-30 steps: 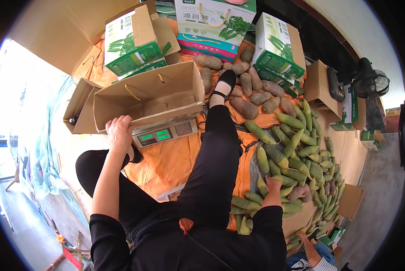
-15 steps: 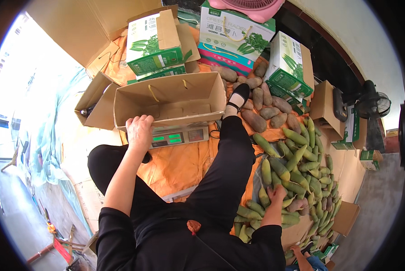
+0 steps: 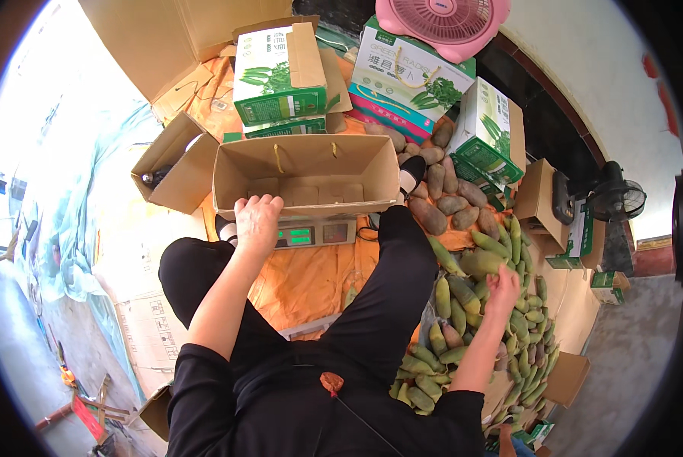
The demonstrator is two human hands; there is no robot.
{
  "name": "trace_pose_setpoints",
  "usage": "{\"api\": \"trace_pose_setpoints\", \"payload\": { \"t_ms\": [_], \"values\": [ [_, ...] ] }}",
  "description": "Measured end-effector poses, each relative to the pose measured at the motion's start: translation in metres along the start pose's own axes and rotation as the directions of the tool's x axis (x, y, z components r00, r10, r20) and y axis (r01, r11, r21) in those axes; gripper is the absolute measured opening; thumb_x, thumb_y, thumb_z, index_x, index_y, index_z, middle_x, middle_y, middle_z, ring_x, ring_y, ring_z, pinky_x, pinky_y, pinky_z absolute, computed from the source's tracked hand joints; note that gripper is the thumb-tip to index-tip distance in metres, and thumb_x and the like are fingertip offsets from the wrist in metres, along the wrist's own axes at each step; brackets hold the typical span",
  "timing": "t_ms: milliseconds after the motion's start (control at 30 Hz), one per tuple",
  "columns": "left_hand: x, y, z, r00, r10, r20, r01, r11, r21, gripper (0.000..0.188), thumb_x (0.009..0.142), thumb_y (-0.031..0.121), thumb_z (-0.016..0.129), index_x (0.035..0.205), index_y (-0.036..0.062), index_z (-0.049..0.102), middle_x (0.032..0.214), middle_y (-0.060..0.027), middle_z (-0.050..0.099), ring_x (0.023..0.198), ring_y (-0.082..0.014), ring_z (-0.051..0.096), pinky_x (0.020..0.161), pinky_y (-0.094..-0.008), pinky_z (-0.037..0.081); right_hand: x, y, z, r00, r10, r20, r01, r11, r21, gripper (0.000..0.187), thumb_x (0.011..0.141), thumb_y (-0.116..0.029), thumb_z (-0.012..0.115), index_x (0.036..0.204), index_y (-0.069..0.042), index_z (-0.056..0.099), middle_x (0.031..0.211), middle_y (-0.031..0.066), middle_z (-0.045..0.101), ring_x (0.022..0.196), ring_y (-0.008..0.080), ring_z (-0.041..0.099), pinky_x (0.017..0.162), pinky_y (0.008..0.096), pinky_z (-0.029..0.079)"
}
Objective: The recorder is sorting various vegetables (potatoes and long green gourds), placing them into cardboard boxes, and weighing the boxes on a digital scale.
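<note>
An open cardboard box [image 3: 242, 179] with yellow cord handles stands on a digital scale [image 3: 334, 231] with a lit green display. My left hand [image 3: 258, 221] is closed over the box's near rim, fingers hooked inside. The visible bottom of the box holds nothing. On the right, my right hand [image 3: 503, 289] grips one end of a thick green radish [image 3: 481, 264], lifted just above the pile of green radishes [image 3: 535, 324]. Some of its fingers are hidden behind the hand. Brownish-red radishes [image 3: 452, 205] lie beyond the pile, by my right foot.
Printed radish cartons [image 3: 282, 103] stand behind the box, with another carton [image 3: 487, 129] to the right. A pink fan [image 3: 442, 19] tops a white carton [image 3: 402, 72]. A black fan [image 3: 615, 199] stands far right. An open cardboard box [image 3: 175, 164] sits at left. Orange sheeting [image 3: 303, 274] covers the floor.
My right hand has moved forward from the near part of the pile and now holds a green radish. My left hand stays on the box rim. The whole view has shifted slightly.
</note>
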State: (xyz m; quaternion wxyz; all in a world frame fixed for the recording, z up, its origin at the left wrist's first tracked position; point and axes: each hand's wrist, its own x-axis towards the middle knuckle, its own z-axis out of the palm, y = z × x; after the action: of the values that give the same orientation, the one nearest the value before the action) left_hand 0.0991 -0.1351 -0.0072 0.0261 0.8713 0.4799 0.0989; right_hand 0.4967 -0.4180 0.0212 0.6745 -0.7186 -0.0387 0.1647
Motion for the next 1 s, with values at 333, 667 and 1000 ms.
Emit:
{"api": "trace_pose_setpoints", "payload": {
  "t_ms": [333,667,1000],
  "values": [
    [-0.002,0.0,-0.003,1.0,0.019,0.015,-0.02,0.999,0.026,0.015,0.07,0.003,0.058,0.082,0.0124,0.058,0.081,-0.0023,0.058,0.085,-0.0218,0.057,0.077,-0.0382,0.039,-0.067,-0.133,0.161,0.626,-0.367,0.688,0.269,0.93,0.251,0.018,0.09,-0.005,0.053,0.072,-0.006,0.048,0.078,0.0007,0.052,0.077,0.0125,0.056,0.078,0.0331,0.051],
    [0.0,-0.005,-0.009,0.998,0.028,0.058,-0.03,0.999,0.04,0.012,0.073,0.005,0.057,0.081,0.0128,0.058,0.081,-0.0034,0.058,0.084,-0.0221,0.059,0.074,-0.0374,0.04,-0.121,0.004,0.356,0.36,-0.264,0.895,0.606,0.796,-0.009,0.033,0.072,-0.023,0.072,0.059,-0.003,0.049,0.055,0.0091,0.051,0.053,0.0178,0.052,0.051,0.0335,0.042],
    [0.005,-0.01,0.001,0.999,0.024,0.047,-0.025,0.999,0.022,0.007,0.076,0.011,0.061,0.081,0.0085,0.057,0.082,-0.0078,0.06,0.085,-0.0278,0.059,0.075,-0.0426,0.041,-0.14,0.049,0.405,0.265,0.327,0.907,0.68,0.604,-0.416,0.024,0.079,-0.025,0.065,0.084,-0.002,0.067,0.087,0.0147,0.066,0.077,0.0243,0.064,0.069,0.0402,0.054]
  ]
}}
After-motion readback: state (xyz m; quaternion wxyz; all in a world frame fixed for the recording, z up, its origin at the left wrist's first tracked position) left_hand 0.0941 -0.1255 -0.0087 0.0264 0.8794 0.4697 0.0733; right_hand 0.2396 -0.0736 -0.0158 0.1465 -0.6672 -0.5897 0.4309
